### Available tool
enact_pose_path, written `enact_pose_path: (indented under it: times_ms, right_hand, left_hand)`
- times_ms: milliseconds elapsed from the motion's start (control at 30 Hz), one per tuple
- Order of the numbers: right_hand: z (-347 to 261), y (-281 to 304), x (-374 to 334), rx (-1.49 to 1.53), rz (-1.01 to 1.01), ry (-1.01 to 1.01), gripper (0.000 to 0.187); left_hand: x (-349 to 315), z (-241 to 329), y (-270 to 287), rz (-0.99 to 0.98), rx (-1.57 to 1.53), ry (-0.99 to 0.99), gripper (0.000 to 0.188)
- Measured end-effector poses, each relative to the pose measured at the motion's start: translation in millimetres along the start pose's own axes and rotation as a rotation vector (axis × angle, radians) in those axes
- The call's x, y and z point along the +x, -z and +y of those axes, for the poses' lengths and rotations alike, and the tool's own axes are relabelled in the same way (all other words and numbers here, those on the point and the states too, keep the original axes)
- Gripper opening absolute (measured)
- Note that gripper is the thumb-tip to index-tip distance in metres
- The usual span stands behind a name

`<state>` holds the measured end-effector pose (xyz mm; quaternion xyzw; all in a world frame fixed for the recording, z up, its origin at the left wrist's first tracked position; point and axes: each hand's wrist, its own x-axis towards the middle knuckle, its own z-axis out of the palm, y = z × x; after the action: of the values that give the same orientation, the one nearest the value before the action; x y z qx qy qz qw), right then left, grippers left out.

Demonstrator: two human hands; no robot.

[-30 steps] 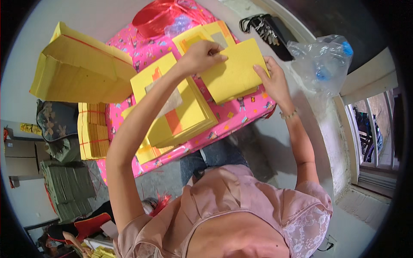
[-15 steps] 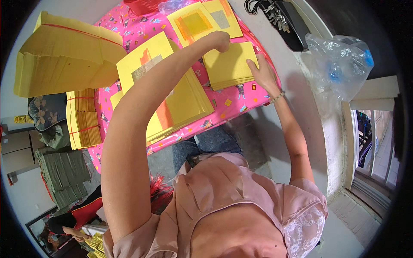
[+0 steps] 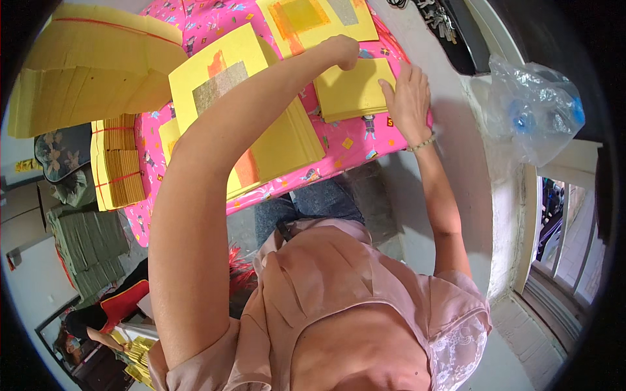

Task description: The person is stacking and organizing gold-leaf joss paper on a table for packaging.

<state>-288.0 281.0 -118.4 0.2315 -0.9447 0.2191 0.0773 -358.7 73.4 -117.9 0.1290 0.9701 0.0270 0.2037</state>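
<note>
A small stack of yellow paper sheets [image 3: 352,94] lies on the pink patterned tablecloth [image 3: 339,153], near the table's right end. At its far edge is my left hand [image 3: 340,52], fingers curled closed; whatever they may hold is hidden. Beside the stack's right edge, my right hand [image 3: 409,101] has its fingers stretched out and the thumb toward the paper. My left forearm crosses over a larger pile of yellow sheets [image 3: 293,146], its top sheets bearing orange strokes and a metallic square. Farther back lie yellow sheets with an orange-framed square [image 3: 297,19].
A tall tied yellow paper stack [image 3: 98,72] and banded bundles [image 3: 120,176] stand at the left. Keys [image 3: 443,23] lie on a dark surface at far right, near a clear plastic bag [image 3: 535,111]. Another person [image 3: 107,319] works at lower left beside yellow paper.
The whole view has shifted slightly. My right hand has slid farther up along the small stack's right edge, its fingers now straighter. My left hand stays closed at the far edge.
</note>
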Motion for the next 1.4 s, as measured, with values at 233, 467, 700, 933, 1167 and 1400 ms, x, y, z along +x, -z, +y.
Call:
enact_pose_path:
  times_ms: [233,467,700,933,1167,1400]
  right_hand:
    - [-41,-47,-12,-0.161,-0.009,0.142,0.095]
    - [-28,-66,-17,-0.191,0.024,0.163,0.1]
    - [-14,-75,-13,-0.222,0.075,0.215,0.098]
    - [-50,7,1,-0.14,0.105,0.309,0.054]
    - [-143,91,-31,0.459,-0.149,0.756,0.037]
    - [-159,85,-33,0.334,-0.115,0.95,0.03]
  left_hand:
    - [-5,8,7,0.017,-0.004,0.013,0.033]
    - [-52,46,51,0.071,0.02,0.084,0.029]
    - [-174,41,92,0.47,-0.256,-0.124,0.027]
    - [-322,14,44,0.788,-0.437,-0.048,0.022]
    - [-381,20,-5,0.846,-0.42,0.078,0.031]
    - [-378,20,-27,0.89,-0.349,0.066,0.029]
